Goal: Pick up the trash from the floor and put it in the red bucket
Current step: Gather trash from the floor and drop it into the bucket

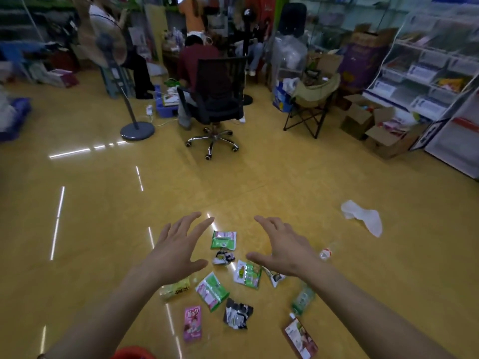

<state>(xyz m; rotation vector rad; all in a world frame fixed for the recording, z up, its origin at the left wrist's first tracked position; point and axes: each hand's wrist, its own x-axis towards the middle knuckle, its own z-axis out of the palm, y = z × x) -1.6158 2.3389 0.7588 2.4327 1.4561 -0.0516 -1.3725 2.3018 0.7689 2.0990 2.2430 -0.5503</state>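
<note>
Hands: our left hand (178, 244), right hand (282, 244) spread empty over snack wrappers (212, 291), ready to gather.
Bucket: red bucket (132, 354) beside us, short carry.

Glossy yellow-ochre floor (259, 182), green-and-pink wrappers (223, 239), pink packet (192, 324), black-and-white crumpled wrapper (237, 313), yellow wrapper (175, 291), white tissue (363, 217), red bucket (132, 353) rim, black office chair (220, 89), purple box (363, 62)
</note>
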